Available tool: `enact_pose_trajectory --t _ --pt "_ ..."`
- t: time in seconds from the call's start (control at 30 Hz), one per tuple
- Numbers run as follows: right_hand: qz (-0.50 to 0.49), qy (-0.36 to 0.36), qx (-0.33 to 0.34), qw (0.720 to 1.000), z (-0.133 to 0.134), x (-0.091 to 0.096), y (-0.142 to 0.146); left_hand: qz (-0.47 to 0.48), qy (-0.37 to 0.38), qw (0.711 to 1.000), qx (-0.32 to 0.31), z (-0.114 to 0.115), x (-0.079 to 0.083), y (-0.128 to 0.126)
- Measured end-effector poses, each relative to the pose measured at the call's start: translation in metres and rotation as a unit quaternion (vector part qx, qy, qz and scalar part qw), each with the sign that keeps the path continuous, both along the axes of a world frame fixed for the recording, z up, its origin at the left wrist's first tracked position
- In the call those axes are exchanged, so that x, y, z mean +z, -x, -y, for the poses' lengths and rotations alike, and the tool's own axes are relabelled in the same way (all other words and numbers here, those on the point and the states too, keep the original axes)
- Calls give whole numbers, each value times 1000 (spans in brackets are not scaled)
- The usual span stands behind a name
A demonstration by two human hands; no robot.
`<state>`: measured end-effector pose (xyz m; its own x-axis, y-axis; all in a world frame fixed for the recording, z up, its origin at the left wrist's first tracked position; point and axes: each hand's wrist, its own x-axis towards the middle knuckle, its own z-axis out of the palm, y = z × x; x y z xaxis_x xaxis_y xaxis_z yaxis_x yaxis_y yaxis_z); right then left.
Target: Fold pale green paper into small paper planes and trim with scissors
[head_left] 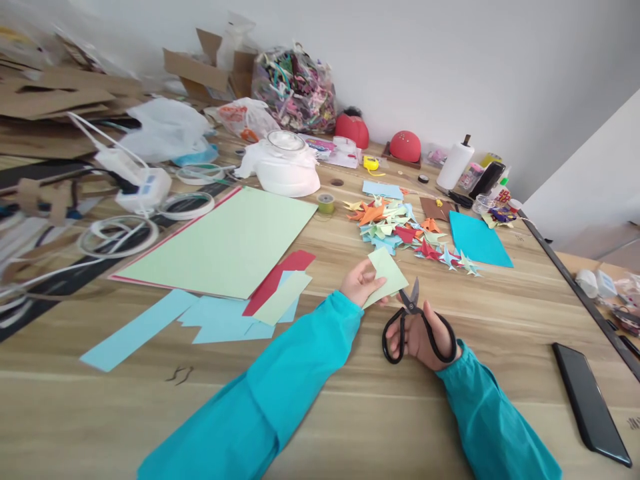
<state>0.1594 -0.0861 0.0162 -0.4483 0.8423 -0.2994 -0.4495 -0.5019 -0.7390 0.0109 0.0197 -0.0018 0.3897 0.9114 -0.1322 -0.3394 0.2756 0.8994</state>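
My left hand [359, 283] pinches a small light green paper square [387, 273] just above the wooden table [350, 413]. My right hand [419, 337] grips black scissors [417, 323] by the loop handles, blades nearly closed and pointing up at the square's lower edge. Both arms wear teal sleeves. A pile of folded origami cranes [405, 233] in several colours lies just beyond the hands.
A large light green sheet [225, 243] over a red one lies at left, with blue, red and green offcuts [235, 313] in front. A teal sheet [479, 240] sits right, a black phone [590, 403] near the right edge. Tape rolls, a white bowl [286, 170], cardboard and bags crowd the back.
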Motion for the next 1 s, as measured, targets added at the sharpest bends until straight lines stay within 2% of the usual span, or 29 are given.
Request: enact_pose_trajectory --t 0.1,0.2,0.33,0.47,0.53,0.7,1.0 --pt "37 -8 9 999 -1 2 -3 -7 -8 999 52 0 0 0" --pt "34 -21 -9 999 0 5 -5 14 -13 998 57 -1 2 0" --pt "11 -24 -10 1000 0 5 -8 26 16 999 24 -1 4 1" --pt "6 -28 -6 1000 1 5 -9 46 69 990 -118 1 1 1" --pt "14 -30 1 999 1 6 -10 67 81 983 -154 3 -1 1" --pt "25 -37 22 999 3 7 -11 88 94 980 -155 5 -3 2" --pt "57 -21 20 998 4 5 -10 4 23 988 -154 7 7 4"
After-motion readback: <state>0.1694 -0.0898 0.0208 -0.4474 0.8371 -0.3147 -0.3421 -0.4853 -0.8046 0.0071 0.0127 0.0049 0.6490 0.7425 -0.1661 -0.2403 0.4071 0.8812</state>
